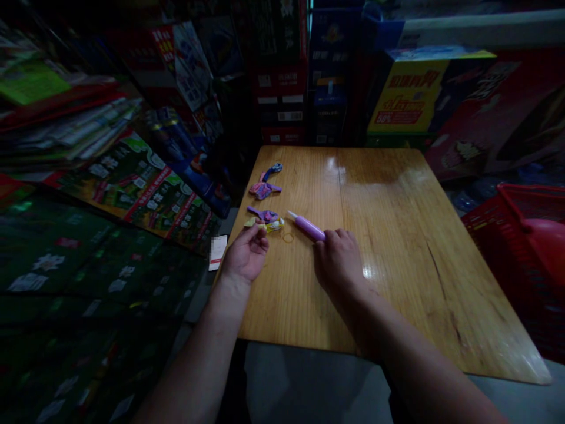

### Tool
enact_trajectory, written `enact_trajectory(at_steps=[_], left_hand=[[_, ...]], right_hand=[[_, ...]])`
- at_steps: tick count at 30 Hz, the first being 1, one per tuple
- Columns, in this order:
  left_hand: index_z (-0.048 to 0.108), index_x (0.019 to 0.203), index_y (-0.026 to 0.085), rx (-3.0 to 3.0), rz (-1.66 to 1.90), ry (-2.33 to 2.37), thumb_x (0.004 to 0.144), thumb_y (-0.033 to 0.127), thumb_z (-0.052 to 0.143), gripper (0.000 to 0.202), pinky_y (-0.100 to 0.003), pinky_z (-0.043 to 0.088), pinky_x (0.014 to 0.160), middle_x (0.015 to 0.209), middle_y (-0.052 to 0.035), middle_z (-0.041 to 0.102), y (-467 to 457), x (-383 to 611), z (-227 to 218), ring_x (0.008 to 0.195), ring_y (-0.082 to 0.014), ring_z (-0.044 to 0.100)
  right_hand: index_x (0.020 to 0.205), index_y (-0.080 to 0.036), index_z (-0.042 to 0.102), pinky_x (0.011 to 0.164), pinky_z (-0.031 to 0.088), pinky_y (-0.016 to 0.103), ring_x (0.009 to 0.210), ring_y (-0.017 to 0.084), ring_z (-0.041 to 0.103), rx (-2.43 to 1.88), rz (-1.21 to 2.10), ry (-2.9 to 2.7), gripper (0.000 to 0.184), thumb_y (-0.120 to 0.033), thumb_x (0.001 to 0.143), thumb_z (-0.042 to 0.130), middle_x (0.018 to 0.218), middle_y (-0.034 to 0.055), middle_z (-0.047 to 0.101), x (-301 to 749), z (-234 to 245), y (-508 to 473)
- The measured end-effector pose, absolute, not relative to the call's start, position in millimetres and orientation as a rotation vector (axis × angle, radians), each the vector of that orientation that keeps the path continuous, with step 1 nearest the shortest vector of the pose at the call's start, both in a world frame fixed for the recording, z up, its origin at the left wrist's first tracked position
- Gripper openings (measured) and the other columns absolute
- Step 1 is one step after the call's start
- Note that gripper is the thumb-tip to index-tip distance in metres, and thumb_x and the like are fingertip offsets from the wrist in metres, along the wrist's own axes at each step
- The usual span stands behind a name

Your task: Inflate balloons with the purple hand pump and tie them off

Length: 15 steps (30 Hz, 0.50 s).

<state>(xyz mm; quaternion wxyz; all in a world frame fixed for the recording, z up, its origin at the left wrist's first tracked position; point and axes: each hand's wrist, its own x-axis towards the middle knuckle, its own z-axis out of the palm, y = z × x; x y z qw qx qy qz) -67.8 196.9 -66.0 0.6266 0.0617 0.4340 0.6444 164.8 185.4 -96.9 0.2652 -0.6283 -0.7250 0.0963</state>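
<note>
Pinching yellow balloon (273, 225) at table (397, 247) edge, right hand (339, 260) gripping pump (306, 226)

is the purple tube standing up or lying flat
Lying flat: the purple tube rests lengthwise on the wooden table, its near end in the right hand.

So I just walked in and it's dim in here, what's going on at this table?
A person works bare-handed at the wooden table. The right hand grips a purple balloon pump, white nozzle pointing away. The left hand pinches a limp yellow balloon near the table's left edge. Beyond it lie a purple balloon, a pink balloon and a blue balloon, all deflated.
</note>
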Motion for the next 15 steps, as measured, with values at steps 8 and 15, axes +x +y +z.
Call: enact_trajectory(at_steps=[8, 15], left_hand=[[0.072, 0.093, 0.02, 0.225, 1.456, 1.083, 0.073, 0.006, 0.078, 0.025, -0.017, 0.039, 0.058, 0.095, 0.0015, 0.074, 195.6, -60.0, -75.6, 0.074, -0.0066, 0.065], [0.071, 0.093, 0.019, 0.282, 1.469, 1.112, 0.072, 0.01, 0.079, 0.025, -0.02, 0.04, 0.061, 0.09, 0.0001, 0.074, 192.5, -56.8, -81.9, 0.076, -0.0096, 0.066]], right_hand=[[0.103, -0.018, 0.063, 0.073, 0.043, 0.036, 0.08, 0.024, 0.061, -1.543, 0.566, -1.853, 0.022, -0.036, 0.098, 0.05, 0.09, 0.0091, 0.066, 179.8, -79.1, 160.7], [0.098, -0.02, 0.062, 0.07, 0.043, 0.035, 0.077, 0.023, 0.061, -1.516, 0.68, -1.892, 0.018, -0.035, 0.097, 0.051, 0.086, 0.0078, 0.064, 176.3, -73.4, 140.1]])
